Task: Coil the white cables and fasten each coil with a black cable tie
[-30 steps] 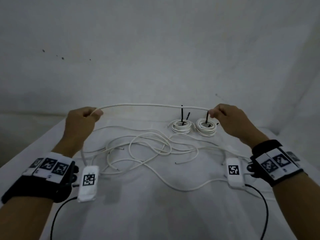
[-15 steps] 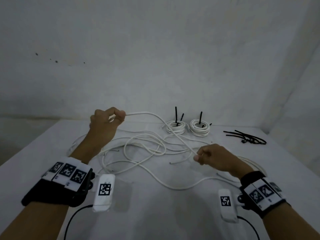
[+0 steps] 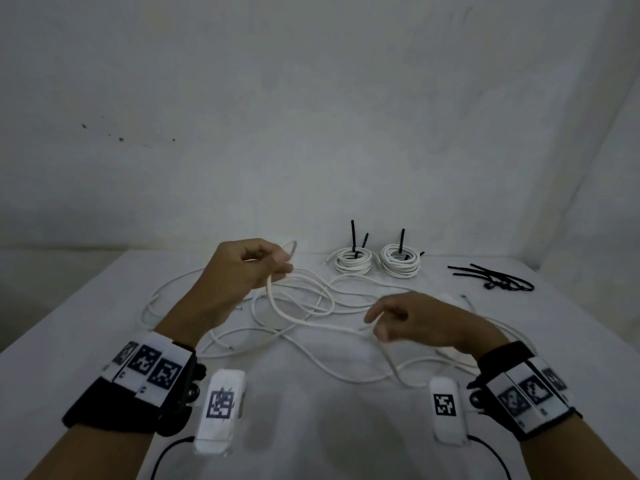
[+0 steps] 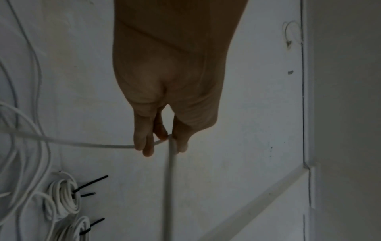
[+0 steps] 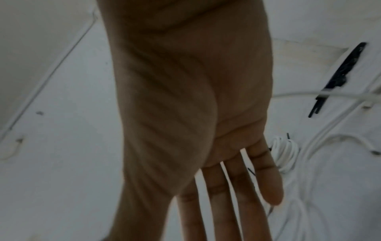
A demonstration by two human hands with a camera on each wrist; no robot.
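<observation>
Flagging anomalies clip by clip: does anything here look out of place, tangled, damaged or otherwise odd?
Nothing looks damaged. The loose white cables lie crossed over one another on the table, which fits uncoiled work. The two finished coils sit side by side, tie tails sticking up untrimmed. Spare black cable ties lie piled at the right.

Loose cables [image 3: 311,306] sprawled across the table [image 3: 329,427] between your hands; two tied coils [image 3: 377,263] and spare ties [image 3: 495,280] crowded the far edge, while the near strip lay bare.
</observation>
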